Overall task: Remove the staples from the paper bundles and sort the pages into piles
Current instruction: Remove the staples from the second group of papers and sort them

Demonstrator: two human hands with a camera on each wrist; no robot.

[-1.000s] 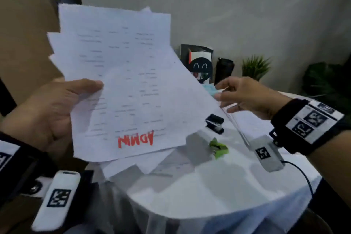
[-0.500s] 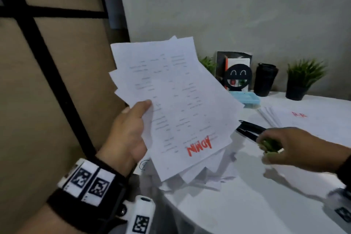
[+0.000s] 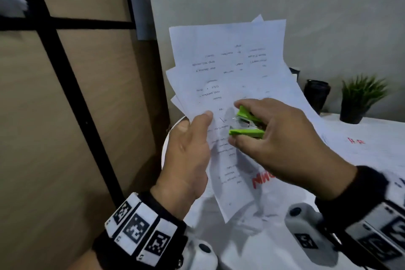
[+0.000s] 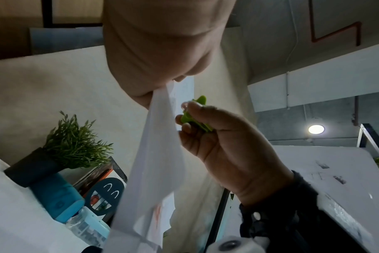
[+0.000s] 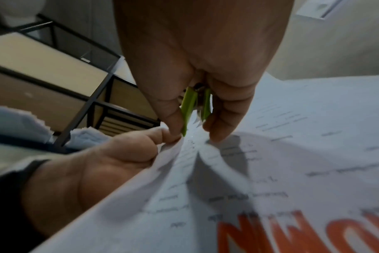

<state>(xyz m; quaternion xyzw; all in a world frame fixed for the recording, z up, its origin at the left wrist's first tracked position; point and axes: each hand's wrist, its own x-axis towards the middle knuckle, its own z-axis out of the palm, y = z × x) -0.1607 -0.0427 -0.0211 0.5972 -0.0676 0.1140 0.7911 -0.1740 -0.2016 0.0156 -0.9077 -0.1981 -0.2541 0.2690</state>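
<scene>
My left hand (image 3: 192,138) holds a fanned paper bundle (image 3: 230,68) upright above the table's left edge, thumb pinching its left margin. The top page carries printed lines and a red word near its lower end. My right hand (image 3: 274,138) grips a green staple remover (image 3: 245,124) between thumb and fingers, its metal jaws pointing at the page just right of my left thumb. In the right wrist view the green staple remover (image 5: 195,106) hovers over the paper bundle (image 5: 270,171), its tips very near the sheet. The left wrist view shows the paper bundle (image 4: 160,154) edge-on with the staple remover (image 4: 195,119) beside it.
A white round table (image 3: 361,182) lies at right with a paper pile (image 3: 361,144) marked in red. A black cup (image 3: 316,92) and a potted plant (image 3: 359,96) stand at the back by the wall. A black-framed wooden shelf (image 3: 65,94) fills the left.
My right hand picked the green staple remover up off the table and brought it to the bundle. My left hand kept hold of the papers as the view swung left.
</scene>
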